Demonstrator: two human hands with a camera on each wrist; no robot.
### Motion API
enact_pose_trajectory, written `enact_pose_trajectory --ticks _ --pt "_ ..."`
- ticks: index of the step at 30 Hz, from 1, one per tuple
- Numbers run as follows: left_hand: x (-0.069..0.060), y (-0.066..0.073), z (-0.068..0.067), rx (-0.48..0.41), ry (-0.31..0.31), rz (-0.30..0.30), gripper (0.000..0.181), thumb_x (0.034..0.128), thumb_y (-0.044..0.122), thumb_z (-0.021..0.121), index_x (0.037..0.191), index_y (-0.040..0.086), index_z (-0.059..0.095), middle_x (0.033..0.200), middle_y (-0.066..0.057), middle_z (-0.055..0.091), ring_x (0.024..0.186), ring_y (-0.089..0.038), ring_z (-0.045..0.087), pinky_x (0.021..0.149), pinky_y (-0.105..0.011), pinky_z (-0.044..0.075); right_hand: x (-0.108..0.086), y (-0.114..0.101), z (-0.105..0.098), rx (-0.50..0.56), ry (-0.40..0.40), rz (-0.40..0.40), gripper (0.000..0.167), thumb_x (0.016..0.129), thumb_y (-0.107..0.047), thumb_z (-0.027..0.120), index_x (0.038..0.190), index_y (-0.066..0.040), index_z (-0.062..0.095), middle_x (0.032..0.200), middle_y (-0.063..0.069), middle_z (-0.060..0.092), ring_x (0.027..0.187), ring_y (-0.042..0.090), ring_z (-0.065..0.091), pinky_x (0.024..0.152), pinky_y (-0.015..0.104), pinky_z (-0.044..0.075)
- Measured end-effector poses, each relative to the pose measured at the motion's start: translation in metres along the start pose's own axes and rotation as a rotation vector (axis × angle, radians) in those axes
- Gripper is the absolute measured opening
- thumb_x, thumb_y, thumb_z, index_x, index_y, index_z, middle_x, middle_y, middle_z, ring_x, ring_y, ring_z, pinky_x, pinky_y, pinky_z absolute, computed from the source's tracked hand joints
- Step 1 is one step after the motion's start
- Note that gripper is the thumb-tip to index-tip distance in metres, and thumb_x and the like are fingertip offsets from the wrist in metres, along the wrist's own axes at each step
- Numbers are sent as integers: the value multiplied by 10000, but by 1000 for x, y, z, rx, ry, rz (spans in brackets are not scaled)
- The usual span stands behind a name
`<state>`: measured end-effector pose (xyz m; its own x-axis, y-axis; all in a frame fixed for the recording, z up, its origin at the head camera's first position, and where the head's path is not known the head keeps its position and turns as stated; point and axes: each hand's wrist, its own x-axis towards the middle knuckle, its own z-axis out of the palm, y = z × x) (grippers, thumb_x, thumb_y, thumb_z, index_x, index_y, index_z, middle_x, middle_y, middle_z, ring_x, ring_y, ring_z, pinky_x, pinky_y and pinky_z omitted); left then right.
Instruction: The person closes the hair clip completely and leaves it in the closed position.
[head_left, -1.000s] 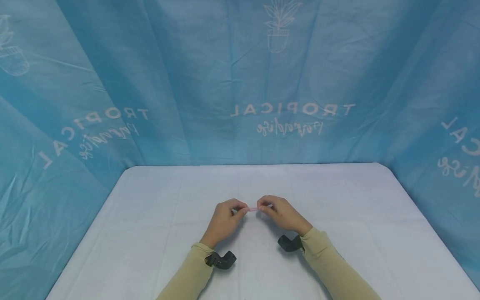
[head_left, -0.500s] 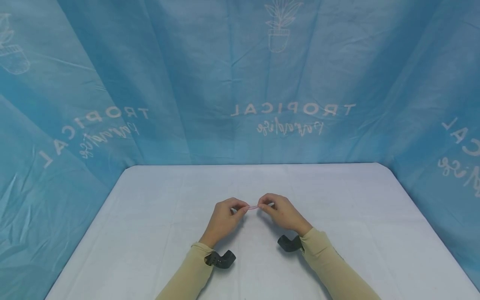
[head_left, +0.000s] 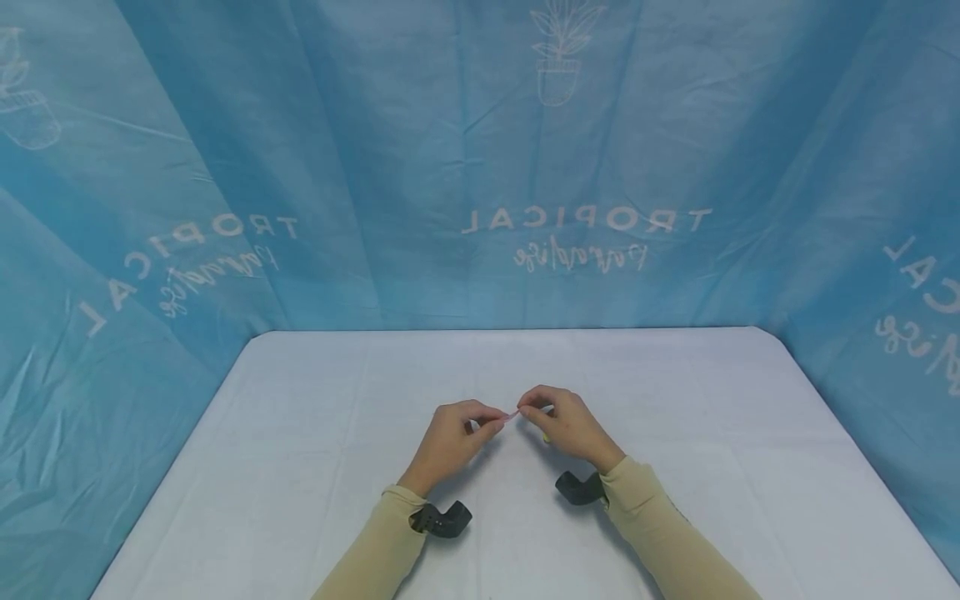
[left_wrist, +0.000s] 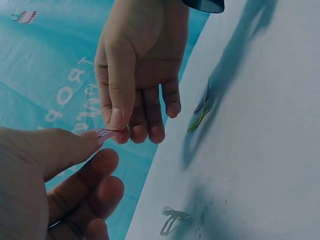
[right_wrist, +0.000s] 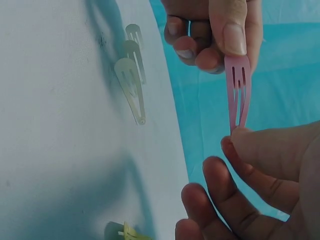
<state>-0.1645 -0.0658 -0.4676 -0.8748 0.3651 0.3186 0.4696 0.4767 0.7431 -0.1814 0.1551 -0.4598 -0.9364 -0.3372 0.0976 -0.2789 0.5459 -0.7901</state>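
Note:
A pink snap hair clip is stretched between the two hands above the white table. My left hand pinches its wide end between thumb and forefinger. The narrow end is pinched by the thumb and forefinger of my right hand. In the left wrist view the clip shows edge-on, partly covered by the left thumb. Slots run along the clip's middle in the right wrist view.
Several pale clips lie on the white table in the right wrist view. A yellow-green clip lies at that view's bottom edge. Blue printed curtains stand behind and beside the table.
The left hand has shifted slightly right and the clip between the hands now tilts up to the right. A bit of yellow now shows beneath the right hand. Both hands still pinch the clip.

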Motion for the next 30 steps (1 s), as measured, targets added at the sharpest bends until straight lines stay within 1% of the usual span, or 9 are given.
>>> enact_pose_trajectory --ticks 8,13,17,24,30 --pt "1 2 5 100 23 78 122 935 165 731 1038 152 795 903 69 734 727 -26 575 670 -241 499 -1 -2 2 3 50 11 155 1000 -186 637 1048 -73 731 1024 13 723 955 184 657 848 422 537" --pt "1 3 7 158 26 101 130 927 178 741 1044 163 795 911 69 731 747 -32 584 688 -242 499 -2 -3 2 -14 74 10 164 1005 -208 629 1044 -94 741 1028 17 729 962 214 673 844 451 535" --pt "0 4 8 195 24 107 138 928 195 740 1052 165 793 919 71 727 751 -53 588 683 -243 493 -2 -2 2 -24 77 16 167 1001 -220 635 1041 -101 745 1025 14 731 974 237 677 832 454 530" --pt "1 7 9 200 1 104 161 931 226 737 1064 150 789 941 60 733 792 -77 628 709 -254 506 0 -2 1 -28 60 20 165 992 -224 653 1040 -101 751 1019 17 737 961 231 678 807 430 534" --pt "2 5 12 212 16 124 150 918 219 754 1044 148 792 947 54 737 812 -120 666 722 -268 519 2 -1 0 -16 42 -9 214 990 -242 659 1061 -61 748 1025 37 738 897 182 671 794 409 549"
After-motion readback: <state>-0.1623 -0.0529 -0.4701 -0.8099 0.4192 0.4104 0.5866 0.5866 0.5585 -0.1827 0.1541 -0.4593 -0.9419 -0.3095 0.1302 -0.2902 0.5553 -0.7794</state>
